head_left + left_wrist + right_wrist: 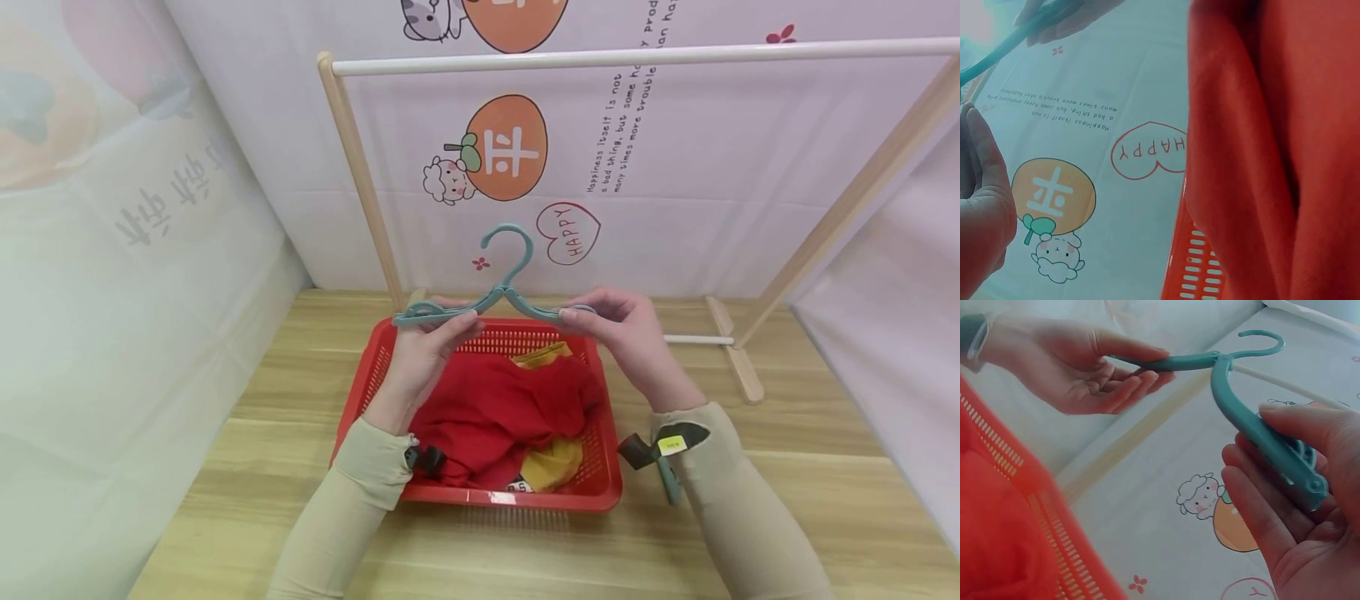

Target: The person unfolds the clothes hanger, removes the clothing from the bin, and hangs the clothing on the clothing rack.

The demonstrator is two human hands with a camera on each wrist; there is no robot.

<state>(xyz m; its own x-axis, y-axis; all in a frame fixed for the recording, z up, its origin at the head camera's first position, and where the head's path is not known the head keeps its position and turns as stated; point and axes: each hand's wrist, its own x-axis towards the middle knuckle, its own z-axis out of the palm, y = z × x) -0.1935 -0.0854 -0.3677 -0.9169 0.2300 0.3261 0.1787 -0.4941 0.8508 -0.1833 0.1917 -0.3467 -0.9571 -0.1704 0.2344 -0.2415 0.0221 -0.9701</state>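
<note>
A teal folding hanger is held up over the far rim of a red basket, its hook pointing up and its two arms spread. My left hand pinches the left arm between thumb and fingers. The other arm is pinched by my right hand; in the right wrist view that hanger arm lies across the fingers with the thumb on top. Red cloth fills much of the basket below, with yellow cloth showing beside it.
Behind the basket stands a garment rack with a white top rail and wooden posts. Its right foot rests on the wood-grain table. Another teal piece lies right of the basket, partly under my right forearm. A printed backdrop hangs behind.
</note>
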